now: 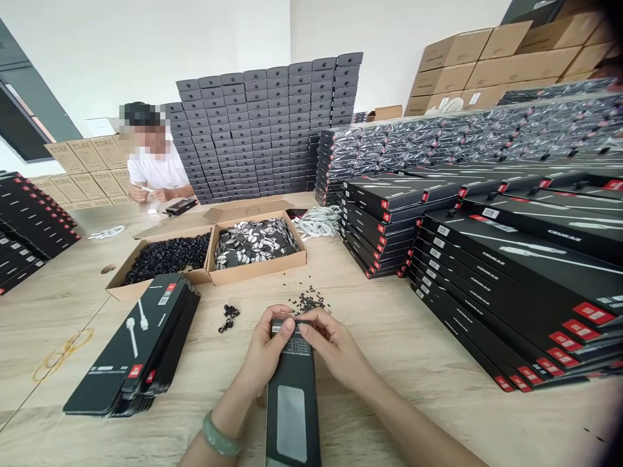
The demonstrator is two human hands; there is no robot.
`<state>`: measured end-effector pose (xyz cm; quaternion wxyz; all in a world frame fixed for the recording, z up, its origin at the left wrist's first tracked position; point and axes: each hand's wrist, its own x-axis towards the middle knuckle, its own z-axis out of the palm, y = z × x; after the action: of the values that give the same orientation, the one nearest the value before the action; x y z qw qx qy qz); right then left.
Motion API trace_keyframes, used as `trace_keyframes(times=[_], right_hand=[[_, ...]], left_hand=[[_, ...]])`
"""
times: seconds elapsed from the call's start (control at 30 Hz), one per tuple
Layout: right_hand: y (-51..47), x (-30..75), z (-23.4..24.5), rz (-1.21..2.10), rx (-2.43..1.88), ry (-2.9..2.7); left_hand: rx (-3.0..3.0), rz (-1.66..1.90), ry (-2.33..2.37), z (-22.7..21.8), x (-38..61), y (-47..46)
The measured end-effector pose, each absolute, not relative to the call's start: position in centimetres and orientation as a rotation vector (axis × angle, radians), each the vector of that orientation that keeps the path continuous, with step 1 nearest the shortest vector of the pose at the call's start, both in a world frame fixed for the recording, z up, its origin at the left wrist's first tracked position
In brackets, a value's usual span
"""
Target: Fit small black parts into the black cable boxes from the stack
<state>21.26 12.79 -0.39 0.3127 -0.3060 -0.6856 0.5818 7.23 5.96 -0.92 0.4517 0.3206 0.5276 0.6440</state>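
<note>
I hold a long black retail box (292,402) lengthwise in front of me, its back with a grey window facing up. My left hand (265,353) grips the far end from the left, thumb on the barcode label. My right hand (331,344) pinches the same end from the right, fingers closed on the top edge. A small pile of tiny black parts (307,301) lies just beyond my fingers. A few black clips (228,316) lie to the left of it.
A fanned stack of flat black sleeves (141,344) lies at left. Two open cartons hold black parts (168,256) and printed pieces (256,241). Stacks of black boxes (511,272) fill the right. A person in a white shirt (156,172) sits across.
</note>
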Motion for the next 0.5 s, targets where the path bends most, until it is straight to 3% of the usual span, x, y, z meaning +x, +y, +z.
trace_keyframes(times=[0.27,0.37,0.5], right_hand=[[13.7,22.4,-0.2,2.127,-0.726,-1.827],[15.5,23.3,0.1,1.947,-0.859,-1.82],[16.9,24.6,1.5,1.661,-0.877,-1.787]], left_hand=[[0.286,2.027,1.43,-2.3,4.1,6.9],[0.258,2.003,1.313,-1.5,1.7,6.2],[0.402,1.601,1.046,0.0,0.4,4.2]])
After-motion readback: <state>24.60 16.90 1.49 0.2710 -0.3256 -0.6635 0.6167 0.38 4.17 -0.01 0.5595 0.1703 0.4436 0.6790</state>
